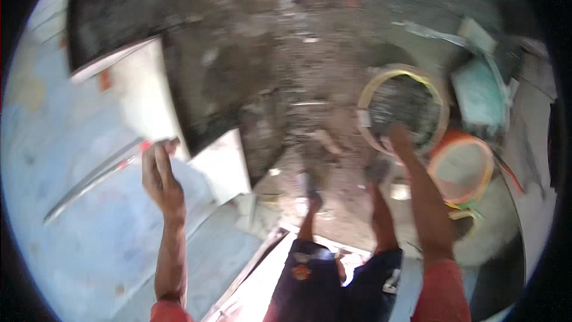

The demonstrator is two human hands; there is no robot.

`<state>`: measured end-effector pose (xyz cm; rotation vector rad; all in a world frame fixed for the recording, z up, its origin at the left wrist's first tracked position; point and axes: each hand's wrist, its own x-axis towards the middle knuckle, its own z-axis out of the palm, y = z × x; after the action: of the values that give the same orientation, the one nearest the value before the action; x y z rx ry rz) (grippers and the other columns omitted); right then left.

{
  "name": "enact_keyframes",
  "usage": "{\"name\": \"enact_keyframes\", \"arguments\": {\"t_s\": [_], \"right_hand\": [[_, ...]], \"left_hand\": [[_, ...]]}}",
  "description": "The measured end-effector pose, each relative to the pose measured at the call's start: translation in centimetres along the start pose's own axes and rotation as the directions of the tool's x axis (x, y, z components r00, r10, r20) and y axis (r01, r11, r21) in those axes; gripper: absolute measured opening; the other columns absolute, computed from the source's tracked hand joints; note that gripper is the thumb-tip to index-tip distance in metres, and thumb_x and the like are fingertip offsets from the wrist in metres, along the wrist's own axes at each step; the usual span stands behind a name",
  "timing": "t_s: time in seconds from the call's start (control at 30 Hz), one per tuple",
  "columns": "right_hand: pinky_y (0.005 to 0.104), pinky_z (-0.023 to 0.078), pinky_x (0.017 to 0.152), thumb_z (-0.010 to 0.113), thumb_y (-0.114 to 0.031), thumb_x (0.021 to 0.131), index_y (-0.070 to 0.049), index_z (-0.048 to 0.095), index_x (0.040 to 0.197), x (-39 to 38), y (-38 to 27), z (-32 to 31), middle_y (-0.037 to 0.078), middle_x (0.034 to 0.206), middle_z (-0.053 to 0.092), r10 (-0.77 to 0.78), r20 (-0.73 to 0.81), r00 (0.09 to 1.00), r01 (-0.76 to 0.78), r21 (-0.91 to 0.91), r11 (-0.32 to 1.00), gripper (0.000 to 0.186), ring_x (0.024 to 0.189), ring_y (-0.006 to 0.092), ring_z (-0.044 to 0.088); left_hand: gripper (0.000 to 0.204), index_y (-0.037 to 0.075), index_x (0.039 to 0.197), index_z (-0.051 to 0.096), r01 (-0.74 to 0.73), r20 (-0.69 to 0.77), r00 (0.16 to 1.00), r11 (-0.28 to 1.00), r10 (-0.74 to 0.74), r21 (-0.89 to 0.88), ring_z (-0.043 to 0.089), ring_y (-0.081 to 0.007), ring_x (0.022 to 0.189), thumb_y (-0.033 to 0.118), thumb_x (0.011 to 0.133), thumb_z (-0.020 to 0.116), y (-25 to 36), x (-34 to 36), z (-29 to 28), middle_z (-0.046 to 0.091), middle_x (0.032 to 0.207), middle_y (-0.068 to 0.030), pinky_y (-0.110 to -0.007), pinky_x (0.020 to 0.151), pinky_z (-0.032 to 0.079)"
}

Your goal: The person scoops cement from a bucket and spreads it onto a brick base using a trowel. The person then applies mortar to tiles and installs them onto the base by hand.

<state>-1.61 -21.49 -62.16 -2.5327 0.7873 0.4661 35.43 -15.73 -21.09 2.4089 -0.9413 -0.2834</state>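
Note:
My left hand (161, 179), on the left, is closed around the handle end of a long, thin silver tool with red parts (89, 189). The tool slants down and to the left over a pale blue surface; blur hides its exact kind. On the right, my right hand (399, 138) reaches the near edge of a round bucket with a yellowish rim (444, 113). Dark grey, wet-looking material (400, 104) fills much of the bucket. Motion smears the right fingers, so whether they grip the rim or dip inside is unclear.
An orange-rimmed bucket (488, 164) stands beside the first, near a teal container (481, 92). White tile-like panels (149, 92) border dark, rough patches on the left. My feet stand on dirty ground strewn with debris (310, 125).

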Motion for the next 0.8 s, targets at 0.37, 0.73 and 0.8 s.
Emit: {"name": "enact_keyframes", "arguments": {"t_s": [0.37, 0.73, 0.8], "right_hand": [[0.0415, 0.049, 0.060, 0.057, -0.015, 0.075, -0.004, 0.061, 0.094, -2.4, -1.4, -20.2, 0.014, 0.077, 0.061, 0.511, 0.195, 0.837, -0.535, 0.097, 0.839, 0.022, 0.072, 0.0319, 0.061], [0.0315, 0.052, 0.060, 0.053, -0.009, 0.077, -0.004, 0.061, 0.088, -1.8, -4.5, -9.9, 0.010, 0.075, 0.062, 0.433, 0.174, 0.885, -0.380, -0.268, 0.885, 0.015, 0.077, 0.0226, 0.064], [0.0337, 0.053, 0.060, 0.051, -0.014, 0.081, -0.002, 0.054, 0.102, -3.1, -3.0, -11.1, 0.012, 0.079, 0.064, 0.475, 0.277, 0.835, -0.456, -0.134, 0.880, 0.024, 0.075, 0.0246, 0.064]], "left_hand": [[0.039, -0.001, 0.124, 0.043, -0.469, 0.148, 0.873, 0.716, 0.465, 0.517, 0.038, -0.0249, 0.121, 0.024, 0.094, 0.037, -23.8, 20.1, -8.9, 0.043, 0.129, -0.0156, -0.034, 0.103, 0.027], [0.047, -0.005, 0.122, 0.044, -0.135, -0.169, 0.968, 0.954, 0.185, 0.269, 0.042, -0.0293, 0.117, 0.032, 0.092, 0.041, -18.4, 17.3, -0.8, 0.045, 0.125, -0.0198, -0.033, 0.098, 0.032], [0.047, -0.005, 0.122, 0.044, -0.191, -0.151, 0.957, 0.929, 0.249, 0.316, 0.042, -0.0297, 0.117, 0.031, 0.092, 0.041, -19.2, 17.6, -1.8, 0.045, 0.125, -0.0200, -0.033, 0.098, 0.032]]}}
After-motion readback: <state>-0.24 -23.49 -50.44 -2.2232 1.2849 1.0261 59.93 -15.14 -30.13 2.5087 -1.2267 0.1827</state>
